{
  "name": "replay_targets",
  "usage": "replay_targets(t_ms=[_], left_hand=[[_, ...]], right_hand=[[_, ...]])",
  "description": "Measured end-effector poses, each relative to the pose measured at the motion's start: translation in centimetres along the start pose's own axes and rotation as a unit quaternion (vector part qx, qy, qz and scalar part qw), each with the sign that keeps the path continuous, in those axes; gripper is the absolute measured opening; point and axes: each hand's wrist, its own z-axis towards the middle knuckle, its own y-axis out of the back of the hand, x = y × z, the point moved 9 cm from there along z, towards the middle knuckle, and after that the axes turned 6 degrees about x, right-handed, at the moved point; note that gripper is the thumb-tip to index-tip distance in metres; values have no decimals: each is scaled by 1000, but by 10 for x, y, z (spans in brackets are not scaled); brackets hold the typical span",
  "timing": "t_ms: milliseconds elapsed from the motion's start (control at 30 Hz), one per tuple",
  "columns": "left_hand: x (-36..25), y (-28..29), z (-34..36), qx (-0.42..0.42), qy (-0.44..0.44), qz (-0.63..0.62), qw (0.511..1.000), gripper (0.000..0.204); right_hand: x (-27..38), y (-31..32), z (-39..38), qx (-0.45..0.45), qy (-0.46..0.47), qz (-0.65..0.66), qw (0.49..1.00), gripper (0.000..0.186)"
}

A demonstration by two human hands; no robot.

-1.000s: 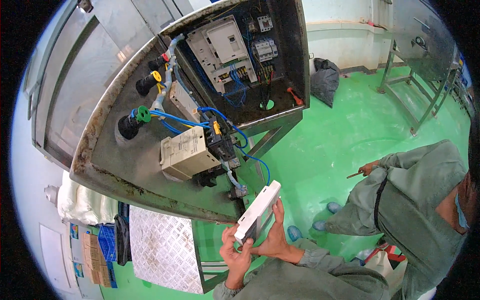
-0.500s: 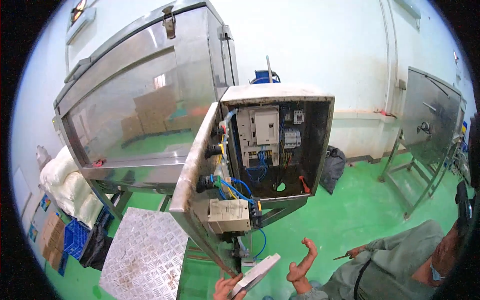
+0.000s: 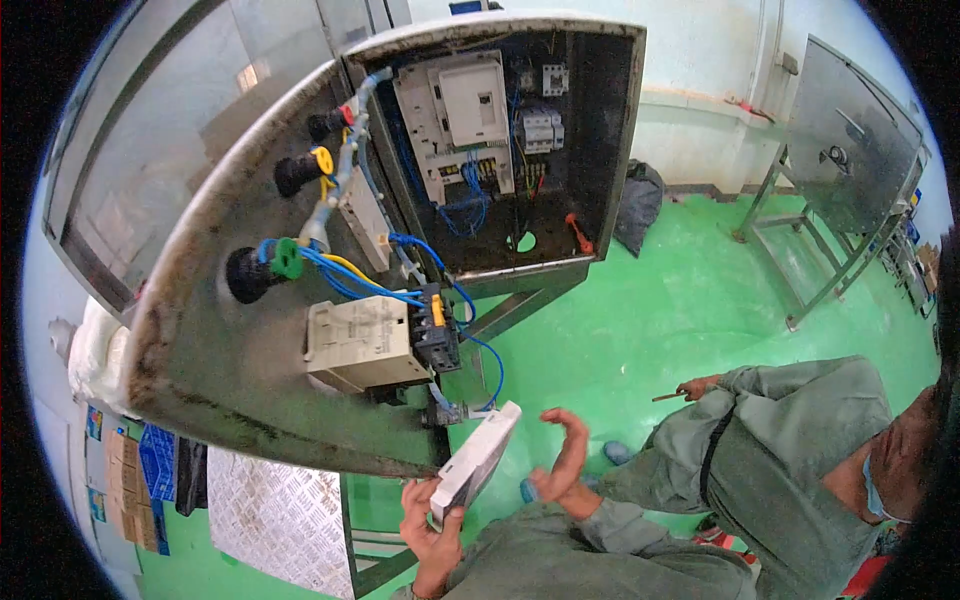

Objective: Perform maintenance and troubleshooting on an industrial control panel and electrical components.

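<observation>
My left hand (image 3: 432, 530) grips a flat white plastic cover (image 3: 478, 458) by its lower end, holding it tilted below the open cabinet door. To its right, my right hand (image 3: 565, 458) is raised with thumb and fingers apart and nothing in it. On the inside of the door (image 3: 200, 350) sit a beige boxy electrical device (image 3: 362, 340), a black contact block (image 3: 436, 335) and push-button backs with blue and yellow wires. Inside the electrical cabinet (image 3: 625, 130), a white drive unit (image 3: 470, 105) stands beside small breakers (image 3: 540, 130).
A co-worker (image 3: 800, 440) in grey-green clothes stands close at right, a thin stick in one hand (image 3: 697, 387). A red-handled switch (image 3: 578, 233) is in the cabinet's lower corner. A checker-plate step (image 3: 280, 520) lies below the door. A metal stand (image 3: 850, 150) is farther right.
The view has moved closer and lower, so the cabinet and door appear larger and higher. Both my hands now show more fully; the cover stays in my left hand.
</observation>
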Motion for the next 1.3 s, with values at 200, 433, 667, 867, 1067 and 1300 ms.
replay_targets(t_ms=[200, 433, 667, 867, 1067, 1300], left_hand=[[22, 2, -21, -51, 65, -91, 992, 42], [21, -5, -24, 21, 2, -35, 999, 54], [-4, -16, -9, 32, -25, -1, 999, 35], [-25, -18, -5, 53, -87, 86, 991, 50], [-26, -15, -7, 34, -90, 97, 991, 44], [-26, -17, -6, 40, -112, 150, 982, 43]], right_hand=[[43, -73, -39, 207, -8, 54, 977, 154], [36, -86, -24, 189, -44, 43, 980, 155], [35, -63, -27, 97, 45, -21, 994, 144], [28, 18, 73, -68, 77, -185, 977, 144], [67, 19, 223, -99, 96, -337, 931, 126], [57, -24, 309, -120, 83, -361, 921, 125]])
